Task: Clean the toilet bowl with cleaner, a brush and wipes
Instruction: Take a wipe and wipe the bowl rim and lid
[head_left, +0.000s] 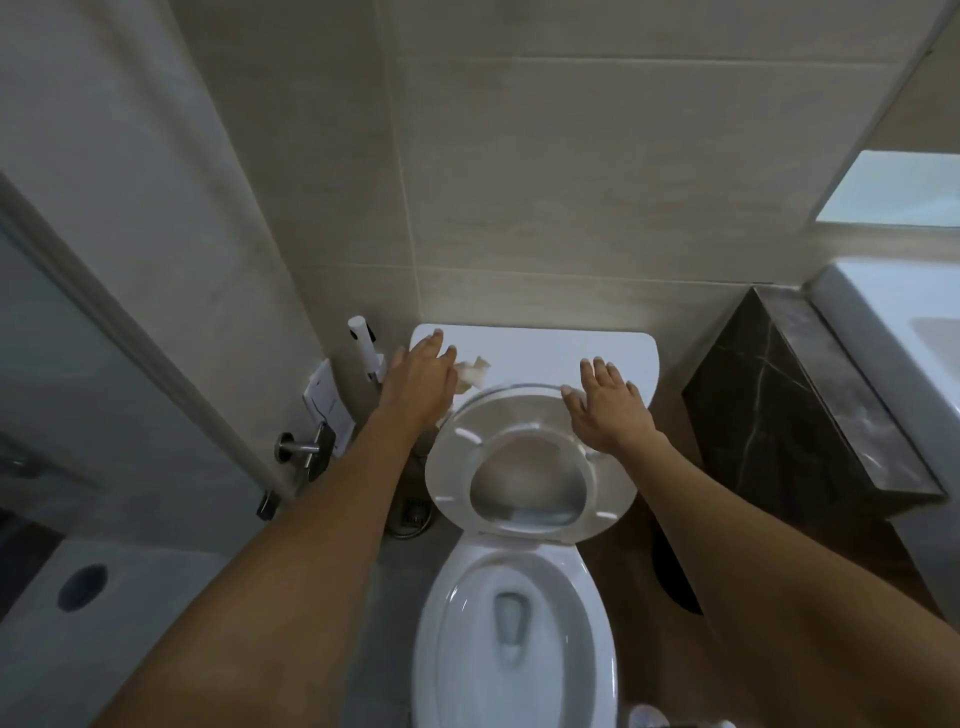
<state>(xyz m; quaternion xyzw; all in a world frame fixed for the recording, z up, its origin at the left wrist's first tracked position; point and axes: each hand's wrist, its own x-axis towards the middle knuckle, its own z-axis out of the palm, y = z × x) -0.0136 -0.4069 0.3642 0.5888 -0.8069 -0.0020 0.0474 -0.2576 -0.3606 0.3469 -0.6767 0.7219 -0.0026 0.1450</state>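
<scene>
**Both hands up at the raised seat, bowl open below**

Nearest the camera, two bare forearms reach forward from the bottom corners, one on each side of the toilet bowl (511, 644). The bowl is white, uncovered, with its drain opening visible in the middle and its near end cut off by the bottom edge.

Beyond the bowl the toilet seat (519, 467) is raised and tilted back toward the cistern, its underside with small bumpers facing the camera. The right hand (605, 410) is spread, fingers straight, laid over the far right part of the seat's rim; it grips nothing. The left hand (421, 379) reaches to the far left corner of the white cistern lid (561, 353), fingers extended and loose, holding nothing that shows. Just right of that hand a crumpled wipe (472, 375) lies on the lid beside the fingers; whether the fingers touch it cannot be told.

Left of the cistern a white bidet sprayer (363, 348) hangs on the tiled wall, with a white wall plate (324, 405) below it and a metal door handle (304, 448) nearer, on the glass door at the left. On the right stands a dark marbled cabinet (789, 405), with the edge of a white basin (893, 338) beyond it at the frame's right side.
</scene>
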